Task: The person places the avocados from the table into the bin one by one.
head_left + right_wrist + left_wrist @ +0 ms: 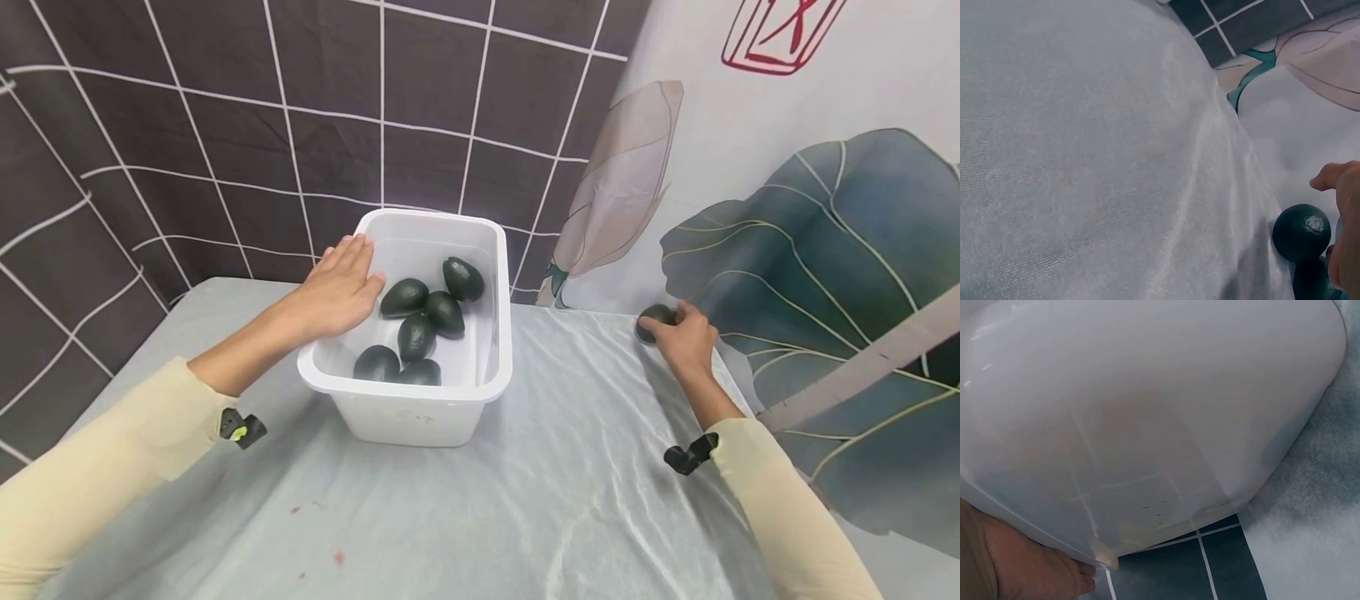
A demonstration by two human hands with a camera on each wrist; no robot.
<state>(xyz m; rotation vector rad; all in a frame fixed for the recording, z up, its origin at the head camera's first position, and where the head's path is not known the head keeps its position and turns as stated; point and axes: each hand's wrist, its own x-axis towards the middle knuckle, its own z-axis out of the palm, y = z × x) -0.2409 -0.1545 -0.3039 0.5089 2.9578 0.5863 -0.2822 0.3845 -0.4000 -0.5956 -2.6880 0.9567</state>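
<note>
My left hand (pixel 341 292) lies over the left rim of a white plastic tub (pixel 420 417), its fingers straight and the thumb reaching inward. Several dark green avocados (pixel 416 336) lie in the tub. In the left wrist view the hand (pixel 1035 569) shows low beside the tub wall (pixel 1166 425). At the table's far right, my right hand (pixel 686 337) has its thumb and fingers around an avocado (pixel 654 321). The right wrist view shows this avocado (pixel 1302 232) by the fingertips and a second dark green one (pixel 1311 278) below it, partly hidden by the hand.
A grey cloth (pixel 570 467) with wrinkles covers the table. Behind the tub stands a dark curtain (pixel 330 158) with white grid lines. A white hanging (pixel 795 275) with large printed leaves borders the right side, close to my right hand.
</note>
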